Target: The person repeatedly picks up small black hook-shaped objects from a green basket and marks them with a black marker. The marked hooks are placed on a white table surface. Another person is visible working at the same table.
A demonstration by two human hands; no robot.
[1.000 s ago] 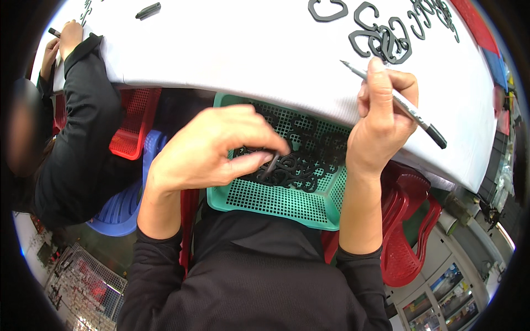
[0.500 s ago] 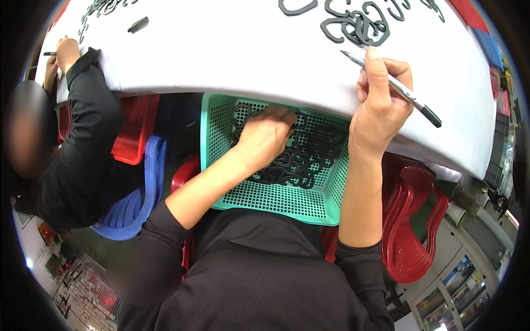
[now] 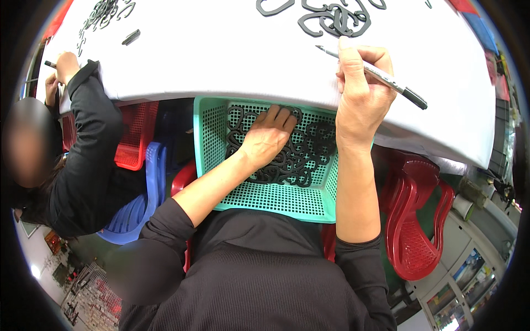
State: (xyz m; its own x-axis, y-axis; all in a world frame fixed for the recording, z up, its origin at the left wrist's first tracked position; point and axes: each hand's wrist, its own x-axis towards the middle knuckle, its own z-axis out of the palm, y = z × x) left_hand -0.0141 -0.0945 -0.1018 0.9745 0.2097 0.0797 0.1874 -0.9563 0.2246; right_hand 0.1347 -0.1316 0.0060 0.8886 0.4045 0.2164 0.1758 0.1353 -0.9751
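My left hand reaches into a green plastic basket, its fingers apart and resting on a heap of black carabiner-like hooks. The fingertips are partly lost among the dark pieces, and I see nothing gripped there. Above the table's near edge, my right hand is closed round a grey-white marker pen. Its bare tip points up and left, and a black cap sits on the back end. Just beyond the tip, several larger black carabiner-like hooks lie overlapping on the white tabletop.
At the left, a co-worker's hand holds a dark pen at the table. A black pen cap and a pile of black hooks lie there. Blue chair, red basket and dark red chair stand by the table.
My right hand with the marker appears farther left and slightly higher. My left hand remains in the basket, its fingers now more stretched out. The whole view has shifted a little.
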